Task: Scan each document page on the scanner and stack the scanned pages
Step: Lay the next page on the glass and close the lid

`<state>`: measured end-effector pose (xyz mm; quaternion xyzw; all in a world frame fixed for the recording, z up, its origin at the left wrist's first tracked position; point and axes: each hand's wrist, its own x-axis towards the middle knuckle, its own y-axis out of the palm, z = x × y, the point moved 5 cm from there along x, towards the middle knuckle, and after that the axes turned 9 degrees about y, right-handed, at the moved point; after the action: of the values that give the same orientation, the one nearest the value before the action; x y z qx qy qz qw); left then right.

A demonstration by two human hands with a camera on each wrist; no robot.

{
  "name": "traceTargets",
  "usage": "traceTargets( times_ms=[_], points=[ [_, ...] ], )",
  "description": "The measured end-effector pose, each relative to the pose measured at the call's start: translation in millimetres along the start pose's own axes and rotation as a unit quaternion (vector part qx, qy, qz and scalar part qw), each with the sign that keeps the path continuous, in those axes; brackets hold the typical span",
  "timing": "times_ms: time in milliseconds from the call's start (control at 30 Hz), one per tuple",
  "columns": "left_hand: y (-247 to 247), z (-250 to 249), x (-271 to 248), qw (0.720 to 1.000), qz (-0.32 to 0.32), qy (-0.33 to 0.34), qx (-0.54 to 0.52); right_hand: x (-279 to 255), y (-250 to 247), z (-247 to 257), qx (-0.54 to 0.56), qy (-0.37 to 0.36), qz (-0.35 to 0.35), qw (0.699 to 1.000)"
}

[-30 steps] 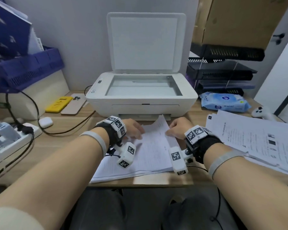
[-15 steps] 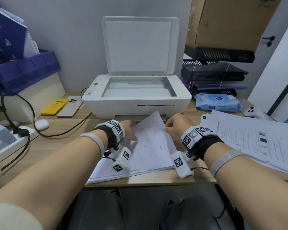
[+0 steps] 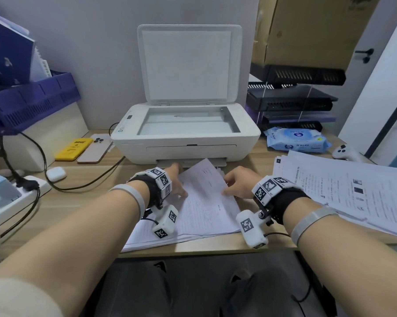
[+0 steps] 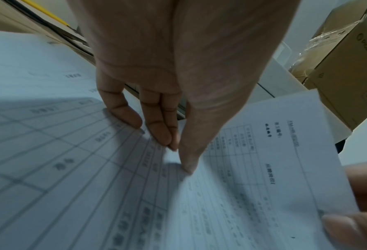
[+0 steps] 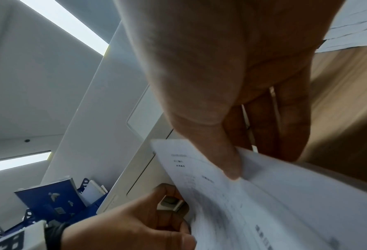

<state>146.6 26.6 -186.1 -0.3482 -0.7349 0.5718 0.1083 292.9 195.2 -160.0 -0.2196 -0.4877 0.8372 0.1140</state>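
A white scanner (image 3: 186, 152) stands at the back of the desk with its lid (image 3: 188, 65) raised and its glass (image 3: 188, 122) bare. In front of it lies a stack of printed pages (image 3: 147, 236). The top page (image 3: 206, 202) is raised off the stack. My right hand (image 3: 234, 186) pinches its right edge, thumb on top and fingers beneath (image 5: 253, 160). My left hand (image 3: 172, 179) holds the left edge, thumb on the sheet (image 4: 178, 157) and fingers mostly hidden under it. A second spread pile of printed pages (image 3: 341, 191) lies on the right.
A pack of wet wipes (image 3: 295, 139), a white controller (image 3: 343, 153) and black paper trays (image 3: 291, 99) are to the right of the scanner. Two phones (image 3: 83, 148), an earbud case (image 3: 55, 173), a power strip (image 3: 10, 197) with cables and a blue basket (image 3: 33, 104) are on the left.
The top page has come up off the stack, its right edge higher than before. Both hands have shifted a little toward the scanner with it.
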Motion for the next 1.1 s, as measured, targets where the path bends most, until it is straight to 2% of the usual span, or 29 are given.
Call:
traceTargets(
  times_ms=[67, 133, 233, 433, 533, 633, 700, 833, 967, 1100],
  points=[
    [-5.7, 0.8, -3.1, 1.000, -0.002, 0.010, -0.003, 0.4, -4.0, -2.2, 0.046, 0.000, 0.003, 0.999],
    [-16.5, 6.3, -3.8, 1.000, -0.017, 0.014, 0.000, 0.4, -15.4, -1.0, 0.071, -0.009, -0.026, 0.997],
    [-36.8, 21.7, -6.2, 1.000, -0.026, -0.012, 0.010, -1.4, -36.5, 0.9, 0.103, -0.024, -0.066, 0.992],
    [-87.9, 31.7, -42.5, 0.998, -0.047, -0.043, 0.014, -8.8, -83.7, -6.5, 0.188, -0.035, -0.169, 0.967],
    [-112.0, 30.7, -52.5, 0.996, -0.063, -0.060, 0.009, -10.0, -104.6, -7.2, 0.211, -0.015, -0.206, 0.955],
    [-137.6, 33.5, -59.9, 0.991, -0.103, -0.078, -0.034, -7.1, -119.8, -9.4, 0.254, 0.016, -0.215, 0.943],
    [-150.1, 34.4, -65.3, 0.983, -0.137, -0.073, -0.103, -0.4, -129.2, -10.0, 0.285, 0.036, -0.227, 0.930],
    [-160.6, 40.6, -47.5, 0.945, -0.185, -0.016, -0.267, 28.3, -139.8, -7.6, 0.339, 0.075, -0.237, 0.907],
    [-169.7, 38.8, -17.3, 0.936, -0.201, 0.016, -0.289, 57.9, -145.2, 9.0, 0.390, 0.091, -0.213, 0.891],
    [-181.3, 47.1, 20.8, 0.918, -0.243, 0.021, -0.311, 87.7, -148.8, 23.4, 0.319, 0.116, -0.196, 0.920]
  ],
)
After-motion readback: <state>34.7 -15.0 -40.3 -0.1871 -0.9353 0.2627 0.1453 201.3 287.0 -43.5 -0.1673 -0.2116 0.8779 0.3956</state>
